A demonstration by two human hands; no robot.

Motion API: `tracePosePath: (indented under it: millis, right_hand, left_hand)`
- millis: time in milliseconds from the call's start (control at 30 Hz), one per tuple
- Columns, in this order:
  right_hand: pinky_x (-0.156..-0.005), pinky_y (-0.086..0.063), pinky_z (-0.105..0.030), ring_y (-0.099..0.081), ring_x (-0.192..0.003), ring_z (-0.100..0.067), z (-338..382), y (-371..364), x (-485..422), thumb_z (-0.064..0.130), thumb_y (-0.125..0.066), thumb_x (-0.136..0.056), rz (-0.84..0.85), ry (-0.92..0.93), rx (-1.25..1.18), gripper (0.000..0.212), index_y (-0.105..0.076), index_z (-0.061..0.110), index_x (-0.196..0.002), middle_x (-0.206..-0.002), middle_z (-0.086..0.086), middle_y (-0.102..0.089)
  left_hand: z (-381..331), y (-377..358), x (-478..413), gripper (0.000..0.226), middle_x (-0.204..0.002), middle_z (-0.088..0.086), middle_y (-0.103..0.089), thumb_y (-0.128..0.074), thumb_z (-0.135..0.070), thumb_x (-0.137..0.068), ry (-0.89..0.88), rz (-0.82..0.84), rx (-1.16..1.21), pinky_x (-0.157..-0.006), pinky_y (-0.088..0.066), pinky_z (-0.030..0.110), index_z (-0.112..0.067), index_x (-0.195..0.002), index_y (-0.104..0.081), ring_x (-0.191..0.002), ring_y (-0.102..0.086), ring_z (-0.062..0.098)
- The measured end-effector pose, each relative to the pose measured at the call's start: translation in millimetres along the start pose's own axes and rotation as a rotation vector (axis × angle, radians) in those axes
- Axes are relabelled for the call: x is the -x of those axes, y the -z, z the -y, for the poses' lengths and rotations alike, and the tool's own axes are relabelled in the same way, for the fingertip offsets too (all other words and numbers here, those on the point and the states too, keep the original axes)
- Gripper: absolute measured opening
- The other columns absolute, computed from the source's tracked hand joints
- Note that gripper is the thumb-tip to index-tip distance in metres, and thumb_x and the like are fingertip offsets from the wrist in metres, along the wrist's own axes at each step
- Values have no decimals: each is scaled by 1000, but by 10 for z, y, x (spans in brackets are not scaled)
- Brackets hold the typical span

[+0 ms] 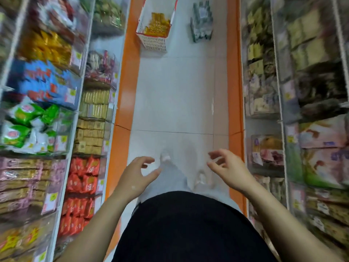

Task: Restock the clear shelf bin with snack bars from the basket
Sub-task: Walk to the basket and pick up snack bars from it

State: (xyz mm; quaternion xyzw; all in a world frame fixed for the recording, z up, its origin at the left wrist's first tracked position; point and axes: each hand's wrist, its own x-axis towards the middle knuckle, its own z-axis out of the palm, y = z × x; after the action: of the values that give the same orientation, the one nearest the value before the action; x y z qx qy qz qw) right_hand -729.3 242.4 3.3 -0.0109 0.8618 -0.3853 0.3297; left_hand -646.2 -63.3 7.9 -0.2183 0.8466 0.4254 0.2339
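Observation:
A white basket [153,42] with a red rim stands on the aisle floor far ahead, holding several gold-wrapped snack bars [156,25]. A clear shelf bin [75,59] on the left shelving holds similar gold-wrapped bars [46,48]. My left hand [136,176] and my right hand [228,167] hover in front of my waist, well short of the basket. Both hold nothing, and their fingers are loosely spread.
Shelves of clear bins with packaged snacks line both sides, edged by orange base strips [124,91]. A shrink-wrapped pack of bottles [201,21] stands on the floor right of the basket. Pale tiled floor [175,95] runs between me and the basket.

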Motion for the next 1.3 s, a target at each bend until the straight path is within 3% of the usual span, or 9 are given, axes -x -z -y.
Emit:
tracePosePath:
  millis: [133,233,433,633,833,1000,1133,1300]
  right_hand:
    - [-82,-57,-33,-62,-91,-1,471,187,-900,45,-63,-91,23,21,38,36,-59,33,-125,-112,18,-62]
    - [-81,-58,-33,-61,-92,-2,746,331,-1405,45,-63,-92,16,-36,41,36,-59,32,-125,-113,17,-61]
    - [-75,-49,-21,-62,-89,1,955,933,-1922,43,-65,-91,-30,-169,5,33,-61,30,-122,-110,18,-63]
    - [-67,-44,-8,-63,-86,7,860,1651,-2714,40,-68,-90,-84,-265,-90,22,-63,34,-111,-104,20,-66]
    - [-82,-52,-29,-62,-89,2,1118,2563,-3832,39,-67,-91,-50,-171,-73,30,-65,23,-116,-106,13,-68]
    - [-77,-53,-24,-63,-85,5,1715,3198,-4815,38,-67,-91,-59,-62,-8,28,-65,26,-116,-101,16,-67]
    - [-63,-47,-8,-61,-80,12,2160,3407,-5740,40,-67,-90,-11,-10,15,27,-62,31,-116,-104,18,-65]
    - [-65,-51,-15,-63,-83,5,2594,3637,-6648,43,-65,-91,28,-53,30,28,-60,33,-117,-107,20,-64]
  left_hand:
    - [-3,337,-742,31,-121,-23,-58,-73,-43,-89,44,-42,28,-83,-42,16,-39,-117,-60,-111,-57,-1]
    - [-174,631,-1391,36,-123,-17,-58,-72,-43,-90,55,-15,10,-83,-42,18,-33,-123,-61,-108,-57,1]
    - [-1166,1097,-2555,40,-120,-22,-54,-69,-52,-89,-80,83,-125,-79,-41,20,-35,-124,-60,-106,-56,1]
    - [-2277,1069,-3769,33,-121,-22,-56,-70,-48,-90,-120,151,-118,-89,-44,27,-39,-120,-59,-104,-55,-6]
    - [-2960,1231,-4595,33,-120,-23,-57,-71,-46,-90,-42,84,-55,-87,-44,25,-38,-120,-60,-107,-56,-5]
    - [-3179,1633,-5033,34,-119,-23,-59,-72,-51,-88,28,33,-30,-83,-45,22,-39,-118,-62,-105,-58,-5]
    - [-3268,1933,-5626,32,-120,-19,-61,-73,-44,-89,85,-8,5,-80,-45,21,-38,-117,-59,-106,-60,1]
    - [-3599,2376,-6652,36,-125,-15,-60,-70,-43,-92,74,35,-4,-84,-45,24,-32,-125,-60,-106,-58,3]
